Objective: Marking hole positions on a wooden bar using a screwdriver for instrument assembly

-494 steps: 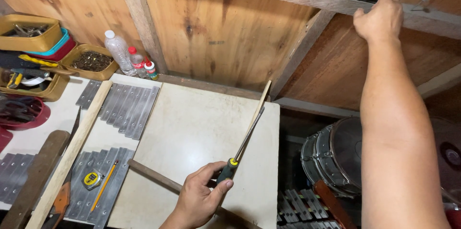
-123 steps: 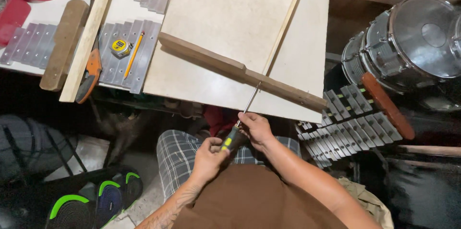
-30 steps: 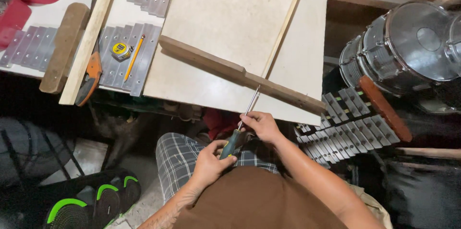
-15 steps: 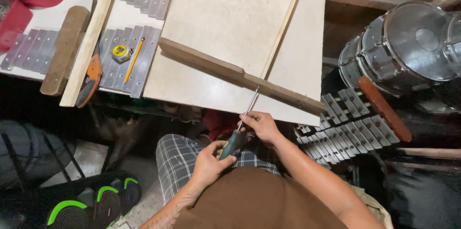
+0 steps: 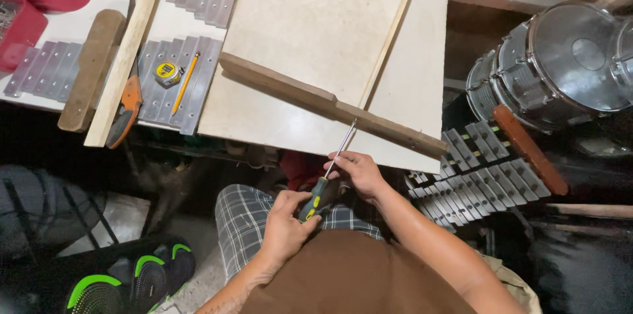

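Over my lap, both hands are on a screwdriver (image 5: 335, 164) with a dark green and yellow handle. My left hand (image 5: 285, 223) grips the handle. My right hand (image 5: 354, 172) is closed around the lower shaft, just above the handle. The metal tip points up at a dark wooden bar (image 5: 330, 103) that lies slanted across a pale board (image 5: 316, 44). A thin light wooden strip (image 5: 392, 30) crosses the board and meets the bar near the tip.
Left of the board lie rows of grey metal bars (image 5: 168, 86), a tape measure (image 5: 169, 71), a pencil (image 5: 185, 82), a handsaw (image 5: 126, 106) and wood pieces (image 5: 125, 50). Drums (image 5: 560, 67) and a glockenspiel (image 5: 481, 172) stand at right. Green-soled shoes (image 5: 125, 281) sit on the floor.
16.5 s ago my right hand reached up to the wall framing while the left held the screwdriver. It has since come down to the shaft. Over the last second the hands barely moved.
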